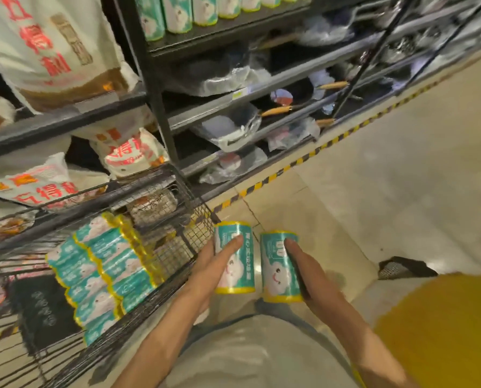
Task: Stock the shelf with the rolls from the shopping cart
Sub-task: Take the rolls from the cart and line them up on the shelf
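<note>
Shelf rack (161,113) stood up and ahead of both hands, one row of teal rolls (177,12) on its top level, at least seven visible, with white sacks (46,43) in red lettering to the upper left; print too blurred to read. Wire shopping cart (161,219) sat just left of the left hand, holding a stack of roughly eight or nine wrapped rolls (99,273). Left hand (214,264) gripped one roll (235,259), right hand (303,264) another roll (280,267), side by side, upright, fingers wrapped round each; teal wrap, yellow ends, cartoon face, text illegible.
</note>
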